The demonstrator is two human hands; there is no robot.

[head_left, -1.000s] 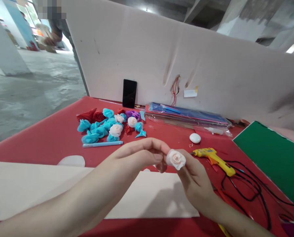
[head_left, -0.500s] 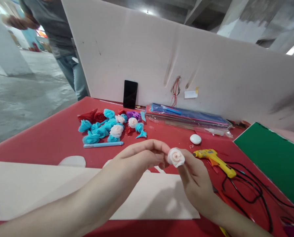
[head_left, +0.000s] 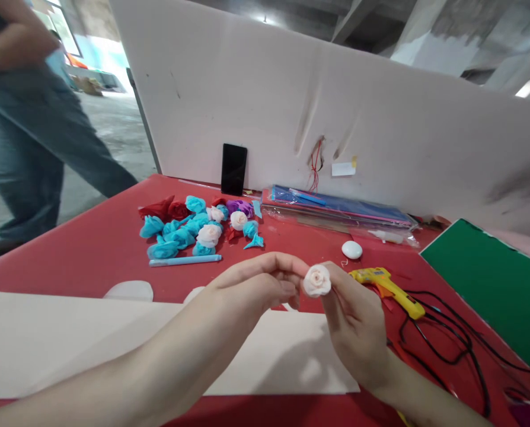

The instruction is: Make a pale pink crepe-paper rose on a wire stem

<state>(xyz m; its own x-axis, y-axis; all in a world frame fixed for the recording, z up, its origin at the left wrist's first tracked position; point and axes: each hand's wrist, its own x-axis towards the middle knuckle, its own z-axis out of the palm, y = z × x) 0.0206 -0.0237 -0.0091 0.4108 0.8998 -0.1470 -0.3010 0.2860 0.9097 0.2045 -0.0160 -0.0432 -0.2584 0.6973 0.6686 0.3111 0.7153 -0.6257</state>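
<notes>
A small pale pink paper rose (head_left: 317, 280) is held up facing me, above the table's middle. My right hand (head_left: 354, 326) is closed round its base, with the fingers partly hidden behind the bloom. My left hand (head_left: 265, 284) reaches in from the left with its fingers curved and apart. Its index fingertip touches the rose's left edge, while the thumb stays clear of the petals. Under both hands lies a long cream sheet (head_left: 91, 338), with pale rounded pieces (head_left: 129, 290) along its far edge.
Blue, red, purple and pink paper flowers (head_left: 182, 237) lie behind a light blue pen (head_left: 185, 260). A yellow glue gun (head_left: 393, 290) with black cable (head_left: 465, 338) lies right, near a white oval object (head_left: 351, 249) and green board (head_left: 491, 284). A phone (head_left: 233, 169) leans on the partition (head_left: 256, 89).
The rose has turned slightly in my fingers, and its outer petal looks rounder. Both hands stay almost in place. A person in jeans beyond the table has moved left and closer.
</notes>
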